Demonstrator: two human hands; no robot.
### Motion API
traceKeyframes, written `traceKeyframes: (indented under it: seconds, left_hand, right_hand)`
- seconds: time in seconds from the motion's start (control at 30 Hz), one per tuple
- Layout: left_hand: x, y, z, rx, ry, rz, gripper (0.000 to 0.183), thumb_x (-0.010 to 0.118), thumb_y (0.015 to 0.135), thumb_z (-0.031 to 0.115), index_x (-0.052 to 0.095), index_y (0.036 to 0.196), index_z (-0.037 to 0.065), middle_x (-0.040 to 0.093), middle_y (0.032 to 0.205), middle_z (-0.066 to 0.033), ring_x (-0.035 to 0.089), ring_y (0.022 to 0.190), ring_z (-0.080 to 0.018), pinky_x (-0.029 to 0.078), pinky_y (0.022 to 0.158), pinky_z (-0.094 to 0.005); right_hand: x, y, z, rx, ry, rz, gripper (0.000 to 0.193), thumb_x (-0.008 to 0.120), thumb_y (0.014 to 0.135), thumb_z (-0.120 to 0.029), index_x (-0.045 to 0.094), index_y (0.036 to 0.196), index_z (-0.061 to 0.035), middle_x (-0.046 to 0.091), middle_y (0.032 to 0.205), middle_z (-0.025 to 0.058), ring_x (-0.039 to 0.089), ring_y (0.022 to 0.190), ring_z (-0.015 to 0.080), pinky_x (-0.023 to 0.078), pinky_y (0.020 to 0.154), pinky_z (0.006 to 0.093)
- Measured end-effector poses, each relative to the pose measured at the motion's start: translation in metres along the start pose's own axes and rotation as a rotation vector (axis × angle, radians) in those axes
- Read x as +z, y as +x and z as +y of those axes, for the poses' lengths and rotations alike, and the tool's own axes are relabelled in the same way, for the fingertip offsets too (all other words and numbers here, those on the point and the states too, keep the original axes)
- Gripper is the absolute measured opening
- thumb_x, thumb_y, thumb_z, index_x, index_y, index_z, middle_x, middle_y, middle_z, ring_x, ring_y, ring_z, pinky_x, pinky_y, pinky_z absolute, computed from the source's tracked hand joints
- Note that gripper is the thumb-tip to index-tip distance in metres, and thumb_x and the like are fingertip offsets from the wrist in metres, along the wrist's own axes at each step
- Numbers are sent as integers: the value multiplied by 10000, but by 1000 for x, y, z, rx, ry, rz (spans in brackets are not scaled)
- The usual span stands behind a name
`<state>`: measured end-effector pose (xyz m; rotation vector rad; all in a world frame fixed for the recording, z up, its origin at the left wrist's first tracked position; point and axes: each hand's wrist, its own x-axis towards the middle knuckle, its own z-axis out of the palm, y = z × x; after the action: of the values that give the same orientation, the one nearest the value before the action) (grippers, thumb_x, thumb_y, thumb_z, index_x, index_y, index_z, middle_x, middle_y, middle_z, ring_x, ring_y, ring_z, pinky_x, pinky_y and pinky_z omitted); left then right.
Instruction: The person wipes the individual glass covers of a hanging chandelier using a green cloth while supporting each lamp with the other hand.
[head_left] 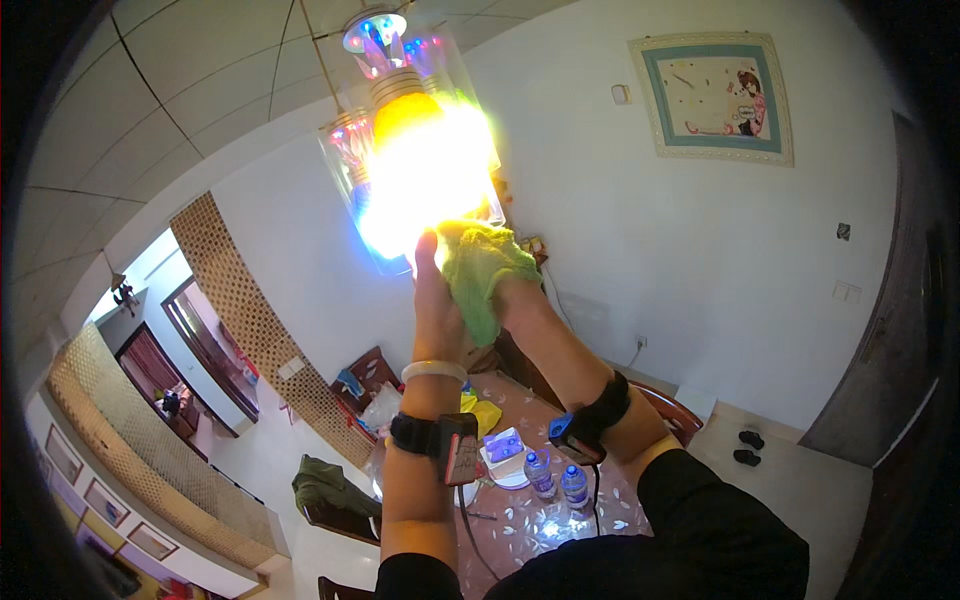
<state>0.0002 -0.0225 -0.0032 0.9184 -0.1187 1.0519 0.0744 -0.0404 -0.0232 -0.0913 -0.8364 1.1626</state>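
Observation:
Overhead hangs a lit ceiling lamp (392, 85) with several clear glass shades, its glare washing out the middle. My left hand (432, 285) reaches up to the lower end of a glass lampshade (492, 190), thumb raised along its side. The fingers look closed around it, though glare and cloth partly hide them. A green cloth (482, 275) is bunched in my right hand (517, 298), pressed up against the bottom of the shade. Its tail drapes down between my wrists. Most of my right fingers are covered by the cloth.
Below stands a dining table (520, 525) with two water bottles (557, 482), a purple tissue pack (504, 445) and a yellow bag (484, 415). A chair draped with a dark green garment (330, 490) is at left. A framed clock (715, 98) hangs on the right wall.

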Motion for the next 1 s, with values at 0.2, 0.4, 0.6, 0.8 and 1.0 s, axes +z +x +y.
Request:
traceKeyframes:
  seconds: [0.2,0.4,0.6,0.8,1.0]
  left_hand:
    - [-8,7,-1,162,160,69,549,425,752,439,375,1026,-34,479,939,-172,502,843,-257,425,741,-350]
    - [-7,8,0,144,62,83,395,483,755,251,374,1049,11,462,954,-105,512,800,-203,448,688,-307]
    - [11,-1,-3,83,84,56,359,461,765,264,413,1015,10,497,894,-93,517,754,-184,448,644,-284]
    - [1,-4,-3,290,432,163,551,435,755,429,326,1097,11,419,1044,-130,449,942,-215,401,784,-327]
    - [3,3,0,380,-14,-24,686,359,737,538,241,1185,32,293,1187,-118,301,1080,-239,262,898,-369]
  right_hand:
    - [-6,4,4,-43,-67,-27,217,507,764,-203,488,933,-68,528,817,32,510,696,97,436,593,223]
    - [1,10,1,-33,252,-48,231,465,784,-214,474,958,-63,532,843,55,527,714,125,449,618,232]
    - [-4,9,-1,18,184,4,214,439,796,-196,469,956,-58,525,863,57,527,738,135,453,643,249]
    - [-1,4,-1,-41,8,49,205,431,800,-188,461,952,-53,514,867,44,515,755,128,445,647,243]
    - [-15,14,-11,69,473,-306,285,456,773,-296,472,933,-60,530,826,72,536,725,168,463,622,279]
